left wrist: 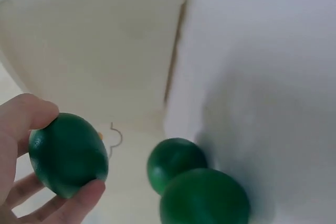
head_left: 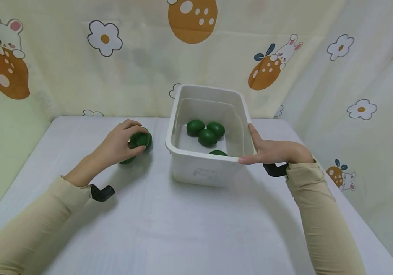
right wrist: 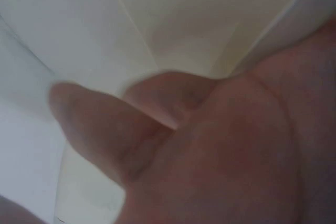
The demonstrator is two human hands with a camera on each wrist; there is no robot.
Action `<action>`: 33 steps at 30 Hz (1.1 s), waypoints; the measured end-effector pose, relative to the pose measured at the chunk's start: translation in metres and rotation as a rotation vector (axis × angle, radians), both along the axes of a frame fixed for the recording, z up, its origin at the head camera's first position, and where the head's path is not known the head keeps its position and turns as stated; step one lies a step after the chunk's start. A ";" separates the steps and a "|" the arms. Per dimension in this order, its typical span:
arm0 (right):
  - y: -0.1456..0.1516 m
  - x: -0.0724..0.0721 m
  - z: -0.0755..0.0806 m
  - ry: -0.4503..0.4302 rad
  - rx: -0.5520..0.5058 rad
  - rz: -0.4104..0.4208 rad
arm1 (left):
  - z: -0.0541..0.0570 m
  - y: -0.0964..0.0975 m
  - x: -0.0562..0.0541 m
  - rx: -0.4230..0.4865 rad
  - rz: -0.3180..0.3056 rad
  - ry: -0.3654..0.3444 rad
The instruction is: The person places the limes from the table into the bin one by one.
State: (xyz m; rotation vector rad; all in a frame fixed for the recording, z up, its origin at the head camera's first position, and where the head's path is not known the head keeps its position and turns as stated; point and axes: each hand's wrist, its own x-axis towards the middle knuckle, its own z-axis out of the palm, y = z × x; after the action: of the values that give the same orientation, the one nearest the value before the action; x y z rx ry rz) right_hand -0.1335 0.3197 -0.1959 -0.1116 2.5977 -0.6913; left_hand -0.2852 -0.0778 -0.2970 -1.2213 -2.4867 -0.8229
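In the head view my left hand (head_left: 119, 142) is left of the white plastic bin (head_left: 200, 167). Its thumb and fingers pinch a smooth green egg-shaped object (left wrist: 68, 155), seen close up in the left wrist view. Two more of the same kind, a smaller-looking one (left wrist: 175, 162) and a nearer one (left wrist: 205, 199), sit beside that hand on the table, partly hidden behind it in the head view. My right hand (head_left: 275, 151) holds the bin's near right corner, thumb at the front rim and fingers along the right side. Several green egg-shaped objects (head_left: 207, 138) lie on the bin's floor.
The table (head_left: 169, 225) has a white cover. Patterned curtains (head_left: 138, 76) with rabbits and flowers hang behind it and along both sides. A black wrist strap (head_left: 102, 193) shows at the left cuff, another (head_left: 275, 170) at the right.
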 end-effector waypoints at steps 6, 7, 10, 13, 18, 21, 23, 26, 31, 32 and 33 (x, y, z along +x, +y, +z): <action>0.000 0.000 0.000 -0.001 -0.022 0.001 | 0.010 0.005 0.003 0.063 0.014 0.029; 0.000 -0.001 0.000 -0.004 -0.023 0.001 | 0.012 0.006 0.004 0.072 0.014 0.034; -0.001 -0.001 0.000 -0.019 0.004 -0.011 | 0.018 0.007 0.005 0.095 0.009 0.044; -0.001 0.001 0.001 -0.028 0.016 -0.014 | 0.024 0.010 0.005 0.105 -0.005 0.047; -0.002 0.001 0.001 -0.018 -0.006 0.005 | 0.032 0.010 0.008 0.123 -0.021 0.049; -0.001 0.002 0.001 -0.015 -0.001 0.005 | 0.037 0.014 0.009 0.135 -0.033 0.050; -0.001 0.003 0.001 -0.020 0.009 -0.002 | 0.039 0.016 0.009 0.141 -0.041 0.048; 0.000 0.003 0.000 -0.021 0.010 -0.008 | 0.043 0.019 0.010 0.151 -0.050 0.051; -0.001 0.003 0.001 -0.040 0.039 -0.027 | 0.050 0.024 0.012 0.167 -0.059 0.056; -0.001 0.003 0.001 -0.045 0.051 -0.032 | 0.051 0.025 0.013 0.168 -0.062 0.055; -0.001 0.003 0.001 -0.048 0.051 -0.034 | 0.052 0.026 0.014 0.168 -0.063 0.052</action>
State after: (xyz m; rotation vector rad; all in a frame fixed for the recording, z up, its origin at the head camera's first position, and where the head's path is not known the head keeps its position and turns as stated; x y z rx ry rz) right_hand -0.1309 0.3184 -0.1945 -0.0344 2.5742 -0.6318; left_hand -0.2716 -0.0516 -0.2447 -1.2509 -2.2965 -0.9816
